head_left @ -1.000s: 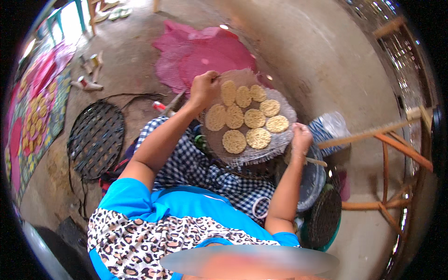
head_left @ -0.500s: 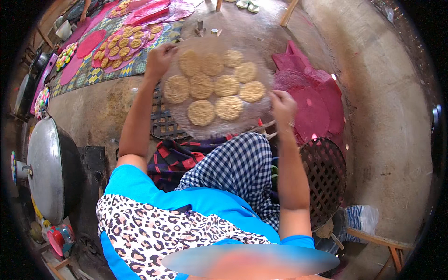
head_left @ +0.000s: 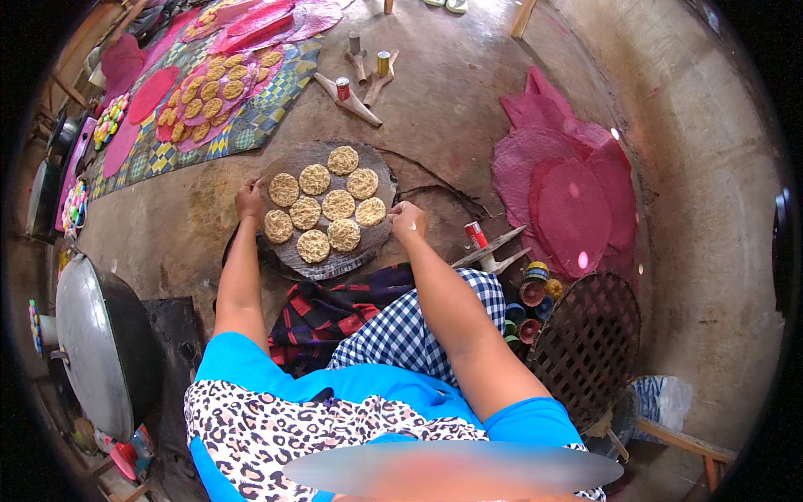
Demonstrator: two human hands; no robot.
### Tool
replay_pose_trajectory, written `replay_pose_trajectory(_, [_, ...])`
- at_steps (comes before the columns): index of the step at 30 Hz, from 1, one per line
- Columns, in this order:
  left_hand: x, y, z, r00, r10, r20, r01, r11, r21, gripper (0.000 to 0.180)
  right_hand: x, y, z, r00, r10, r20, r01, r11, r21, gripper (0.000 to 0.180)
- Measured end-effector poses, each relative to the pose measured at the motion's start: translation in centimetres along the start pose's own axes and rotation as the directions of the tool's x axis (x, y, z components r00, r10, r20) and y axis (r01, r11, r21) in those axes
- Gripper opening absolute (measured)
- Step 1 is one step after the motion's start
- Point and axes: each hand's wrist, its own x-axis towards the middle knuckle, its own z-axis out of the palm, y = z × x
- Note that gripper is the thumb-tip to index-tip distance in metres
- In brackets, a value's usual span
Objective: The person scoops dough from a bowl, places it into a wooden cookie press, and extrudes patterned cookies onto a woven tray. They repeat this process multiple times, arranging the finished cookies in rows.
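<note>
Both hands grip a round woven tray [head_left: 330, 259] low over the floor [head_left: 443, 117]. The left hand [head_left: 248, 201] has its fingers clamped on the tray's left rim; the right hand [head_left: 407, 220] has its fingers curled shut on the right rim. Nine round tan noodle cakes [head_left: 338, 204] lie on the tray. A red can [head_left: 475, 235] stands just right of the right hand. A small red can [head_left: 342, 88] and a gold one [head_left: 383, 63] stand farther off. Pink mats [head_left: 569, 184] lie to the right.
</note>
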Motion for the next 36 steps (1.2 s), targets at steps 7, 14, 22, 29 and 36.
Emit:
replay_pose_trajectory(7, [-0.5,1.8,-1.3,0.994,-0.111,0.005,0.106,0.962,0.253,0.027,-0.7,-1.6,-2.2,0.994,0.113,-0.008,-0.111,0.959,-0.261,0.036])
replay_pose_trajectory(14, [-9.1,9.1,0.4,0.923,0.384,0.037,-0.373,0.864,0.339,0.028,-1.2,-2.8,-4.0,0.981,-0.033,-0.193,0.049,0.996,0.078,0.036])
replay_pose_trajectory(22, [-18.7,22.3,7.9,0.611,0.600,0.516,-0.482,0.799,-0.359,0.026,-11.3,-5.4,-11.5,0.900,-0.394,-0.188,0.431,0.730,0.531,0.021])
replay_pose_trajectory(29, [-24.3,40.4,13.3,0.073,0.818,0.571,-0.561,0.507,-0.654,0.033,-29.6,3.5,-28.0,0.770,-0.311,-0.558,0.510,0.824,0.245,0.022])
replay_pose_trajectory(36, [-33.5,48.4,18.8,-0.582,0.587,0.563,-0.749,-0.118,-0.651,0.048,-47.7,15.5,-29.0,0.296,0.349,-0.889,0.081,0.919,0.387,0.019])
